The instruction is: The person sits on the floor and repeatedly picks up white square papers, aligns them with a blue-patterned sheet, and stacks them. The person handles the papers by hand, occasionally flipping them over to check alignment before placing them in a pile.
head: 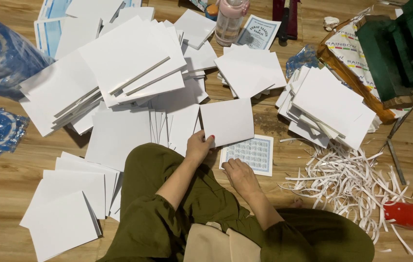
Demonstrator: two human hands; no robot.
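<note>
The white booklet [227, 121] covers the upper edge of the printed card [251, 154]; at 9 o'clock a blue plastic bag [0, 56] is blurred; at 3 o'clock the green cutter [400, 48] runs off the edge; at 4 o'clock a red object [412, 217] is blurred, kind unclear.

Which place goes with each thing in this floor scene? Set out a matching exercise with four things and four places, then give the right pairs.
Things:
1. Left hand
2. Right hand
3. Paper strips
4. Pink bottle

Places:
A. Heaped on the floor to the right of the printed sheet
B. Standing at the top edge, beyond the white stacks
C. Gripping the lower left corner of a blank white card
D. Resting on the blue-bordered printed sheet

Pairs: 1-C, 2-D, 3-A, 4-B
</note>
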